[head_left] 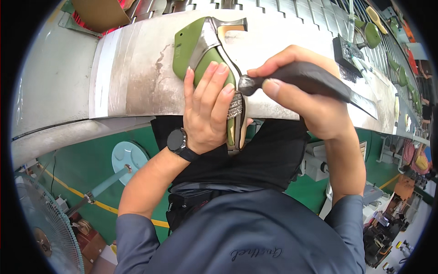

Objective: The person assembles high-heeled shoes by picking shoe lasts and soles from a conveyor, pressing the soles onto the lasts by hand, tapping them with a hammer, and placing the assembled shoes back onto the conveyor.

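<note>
A high-heeled shoe on a green plastic last lies on its side across the bench's near edge, heel pointing away and toe toward me. My left hand is closed around its forepart, fingers laid along the green side, with a fingertip showing past the sole edge. A glittery strap crosses the shoe beside those fingers. My right hand grips a hammer with a rounded metal head, a thick black body and a flat metal end. Its head sits against or just over the shoe's edge; contact cannot be told.
The pale, stained bench borders a slatted metal conveyor. A dark block stands to the right, near more green lasts. A fan and a round blue base are at lower left.
</note>
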Tool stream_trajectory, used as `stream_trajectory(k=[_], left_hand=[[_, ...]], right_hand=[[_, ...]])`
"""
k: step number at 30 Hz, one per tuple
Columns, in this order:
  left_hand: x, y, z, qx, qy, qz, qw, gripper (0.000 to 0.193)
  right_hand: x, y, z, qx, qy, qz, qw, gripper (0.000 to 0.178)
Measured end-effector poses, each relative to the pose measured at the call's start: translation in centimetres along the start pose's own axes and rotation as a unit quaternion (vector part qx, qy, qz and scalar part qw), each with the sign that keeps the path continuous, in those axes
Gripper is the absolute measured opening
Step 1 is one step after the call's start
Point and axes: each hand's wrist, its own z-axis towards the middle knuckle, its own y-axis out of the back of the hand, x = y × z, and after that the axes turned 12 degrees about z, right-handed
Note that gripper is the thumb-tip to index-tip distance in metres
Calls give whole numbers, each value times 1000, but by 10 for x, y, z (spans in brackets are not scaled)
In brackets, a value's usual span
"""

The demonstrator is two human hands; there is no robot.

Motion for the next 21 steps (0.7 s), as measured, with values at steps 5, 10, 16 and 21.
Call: stream_trajectory(k=[5,10,16,21], left_hand=[[-3,1,1,3,2,11,1000,65],[-2,-2,0,5,1,8,1000,59],[-5,-2,3,-7,-3,9,1000,58],[-4,-2,0,9,-5,13,1000,58]], right_hand=[[8,-5,-10,33,-2,-59,998,21],[-11,-16,-29,-3,93,-65,994,19],[-9,-36,-53,-45,58,-81,994,22],[-24,-49,-79,-15,151,-114,982,25]])
